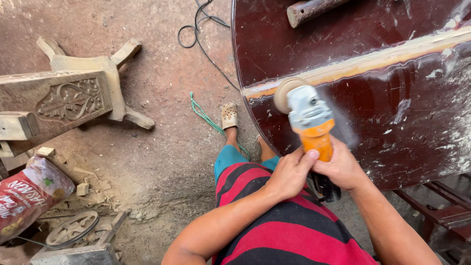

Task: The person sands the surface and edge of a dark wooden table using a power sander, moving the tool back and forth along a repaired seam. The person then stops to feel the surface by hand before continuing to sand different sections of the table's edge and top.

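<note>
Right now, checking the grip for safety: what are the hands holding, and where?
Both hands, left and right, grip an angle grinder by its orange body, behind the grey head.

We see an angle grinder (310,126) with a grey head and orange body, gripped at its rear, its tan sanding disc (284,93) pressed against the pale, stripped band near the edge of a round dark-red lacquered tabletop (392,113), which is scuffed and dusty.

tabletop (392,113) cut off right and top, grinder (310,122) handle hidden under hands, sack (27,196) cropped left
</note>
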